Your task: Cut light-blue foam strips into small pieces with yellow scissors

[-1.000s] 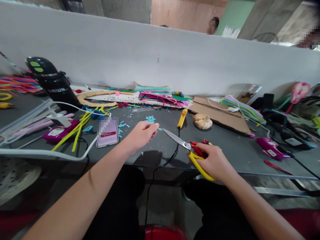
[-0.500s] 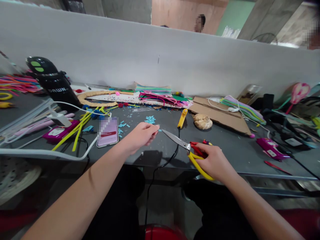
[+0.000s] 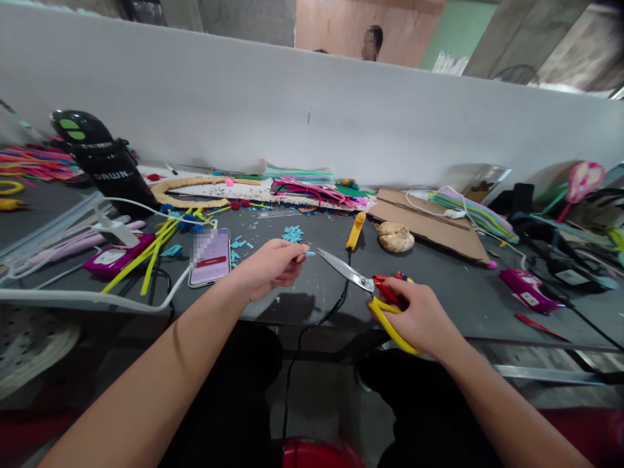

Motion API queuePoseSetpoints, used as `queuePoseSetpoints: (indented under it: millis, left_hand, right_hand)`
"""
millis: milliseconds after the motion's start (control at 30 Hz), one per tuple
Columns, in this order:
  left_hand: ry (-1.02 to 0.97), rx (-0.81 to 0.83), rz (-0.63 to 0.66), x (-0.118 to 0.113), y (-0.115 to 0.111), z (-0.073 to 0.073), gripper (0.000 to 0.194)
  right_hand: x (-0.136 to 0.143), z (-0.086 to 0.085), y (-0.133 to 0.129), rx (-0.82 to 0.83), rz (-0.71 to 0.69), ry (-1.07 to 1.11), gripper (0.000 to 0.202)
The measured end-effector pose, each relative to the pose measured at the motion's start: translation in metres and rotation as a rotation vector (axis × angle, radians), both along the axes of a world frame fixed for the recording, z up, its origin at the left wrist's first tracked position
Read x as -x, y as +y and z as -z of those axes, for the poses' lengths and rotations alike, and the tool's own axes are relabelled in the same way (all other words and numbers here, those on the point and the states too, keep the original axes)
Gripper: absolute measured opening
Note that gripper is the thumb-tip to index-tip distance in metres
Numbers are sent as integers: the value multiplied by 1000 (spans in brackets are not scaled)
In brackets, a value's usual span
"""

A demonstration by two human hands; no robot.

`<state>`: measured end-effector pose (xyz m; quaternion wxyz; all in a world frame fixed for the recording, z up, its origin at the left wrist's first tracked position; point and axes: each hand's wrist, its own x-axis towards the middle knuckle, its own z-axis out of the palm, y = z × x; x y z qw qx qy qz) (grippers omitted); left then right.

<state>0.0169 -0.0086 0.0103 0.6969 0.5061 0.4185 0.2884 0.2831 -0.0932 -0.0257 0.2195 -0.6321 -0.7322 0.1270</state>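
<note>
My left hand (image 3: 277, 265) pinches a small light-blue strip (image 3: 310, 253), whose end sticks out to the right of the fingertips. My right hand (image 3: 414, 312) is wrapped round the handles of a pair of scissors (image 3: 344, 270), one handle yellow and the other red. The blades point up and left, their tip a short way right of the strip and not touching it. Behind my left hand lies a small pile of cut blue pieces (image 3: 293, 233), with more loose blue pieces (image 3: 238, 244) beside the phone (image 3: 210, 260).
A yellow tool (image 3: 355, 231) with a black cable stands behind the scissors, beside a beige lump (image 3: 394, 237). Cardboard (image 3: 433, 224) lies at the back right. A black bottle (image 3: 104, 162), white cables and yellow strips (image 3: 158, 244) are at the left. A person (image 3: 373, 43) shows beyond the partition.
The scissors' tip has moved slightly right, away from my left fingertips. More of the blue strip shows beyond them. The person behind the partition has shifted left.
</note>
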Motion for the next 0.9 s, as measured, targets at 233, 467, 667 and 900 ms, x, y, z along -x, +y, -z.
queuePoseSetpoints:
  millis: [233, 467, 667, 900]
  left_hand:
    - [19, 11, -9, 0, 0, 1, 34]
    - [15, 5, -14, 0, 1, 3, 35]
    - [10, 5, -8, 2, 0, 4, 35]
    - [26, -2, -7, 2, 0, 3, 33]
  right_hand:
    - [2, -2, 1, 30, 38, -48, 8]
    - [0, -1, 1, 36, 29, -72, 7]
    - [2, -2, 1, 33, 37, -90, 6]
    - [2, -3, 1, 46, 50, -93, 10]
